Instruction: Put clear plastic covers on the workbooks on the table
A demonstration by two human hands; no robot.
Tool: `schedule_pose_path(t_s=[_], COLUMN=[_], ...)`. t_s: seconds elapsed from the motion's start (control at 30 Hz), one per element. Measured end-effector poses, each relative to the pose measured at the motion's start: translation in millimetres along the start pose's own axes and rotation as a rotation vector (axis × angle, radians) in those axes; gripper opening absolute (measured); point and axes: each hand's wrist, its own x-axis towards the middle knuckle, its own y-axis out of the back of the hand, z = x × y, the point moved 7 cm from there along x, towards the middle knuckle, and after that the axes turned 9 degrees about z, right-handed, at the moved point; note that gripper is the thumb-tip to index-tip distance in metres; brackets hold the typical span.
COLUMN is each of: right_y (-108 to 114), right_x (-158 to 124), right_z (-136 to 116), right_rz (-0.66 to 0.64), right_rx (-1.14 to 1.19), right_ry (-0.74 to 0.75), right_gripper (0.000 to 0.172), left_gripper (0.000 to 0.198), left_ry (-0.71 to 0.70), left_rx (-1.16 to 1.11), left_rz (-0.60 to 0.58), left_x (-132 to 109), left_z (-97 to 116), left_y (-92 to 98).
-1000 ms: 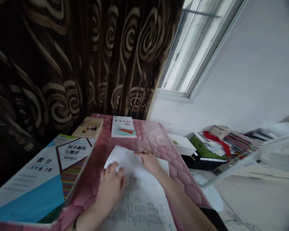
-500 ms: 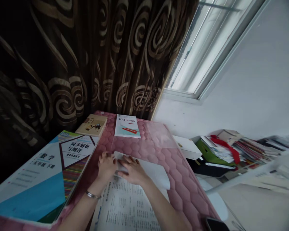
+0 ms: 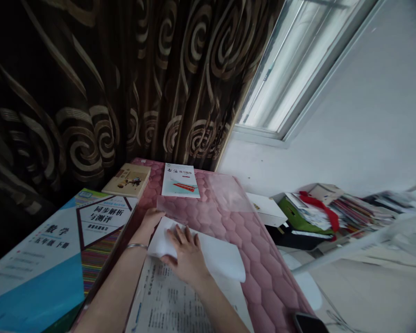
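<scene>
A folded white sheet of paper (image 3: 211,252) lies on a printed paper sheet (image 3: 169,298), both on a pink quilted mat (image 3: 260,273). My right hand (image 3: 187,254) presses flat on the white sheet with its fingers spread. My left hand (image 3: 151,221) sits at the sheet's far left edge, and its fingertips are partly hidden there. A metal bangle (image 3: 137,246) circles my left wrist. Beyond my hands lie a calligraphy booklet (image 3: 180,181) and a small book (image 3: 126,180). A large mathematics workbook (image 3: 58,245) lies left of my left arm.
A clear plastic sheet (image 3: 229,194) lies on the mat's far corner. A dark swirl-patterned curtain (image 3: 90,92) hangs behind the mat, beside a window (image 3: 294,64). To the right are a white box (image 3: 266,209), a heap of books and papers (image 3: 333,215), and a black phone (image 3: 308,323) at the mat's near edge.
My hands have moved apart. The left went to the white sheet's far left edge, and the right slid nearer me and spread its fingers on the sheet.
</scene>
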Motion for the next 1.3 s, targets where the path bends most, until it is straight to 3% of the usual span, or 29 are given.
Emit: schedule_pose_path(t_s=[0.3, 0.43, 0.77, 0.97, 1.13, 1.23, 1.3], right_y=[-10.0, -9.4, -7.4, -0.8, 20.0, 20.6, 18.0], right_x=[-20.9, -21.5, -16.1, -11.5, -5.7, -5.8, -6.2], right_z=[-17.7, -19.7, -15.2, -16.9, 15.5, 49.2, 62.8], right_rz=[0.142, 0.168, 0.162, 0.112, 0.157, 0.102, 0.079], right_rx=[-0.007, -0.026, -0.034, 0.005, 0.044, 0.018, 0.016], right_ry=[0.078, 0.09, 0.077, 0.1, -0.059, -0.212, -0.236], right_gripper=[0.072, 0.068, 0.068, 0.067, 0.039, 0.035, 0.034], left_gripper=[0.041, 0.038, 0.043, 0.036, 0.027, 0.022, 0.02], left_ry=[-0.213, -0.232, -0.248, -0.276, -0.225, -0.157, -0.151], left_rx=[-0.306, -0.261, -0.231, -0.173, -0.034, 0.158, 0.242], left_rz=[-0.083, 0.007, -0.095, -0.059, 0.029, 0.04, 0.036], left_x=[-39.2, -47.3, -55.3, -52.7, -47.7, -45.5, -45.2], left_z=[-14.9, -24.2, -16.0, -16.8, -23.8, -29.4, -29.8], left_y=[17.5, 26.8, 26.7, 27.5, 28.1, 25.2, 23.3])
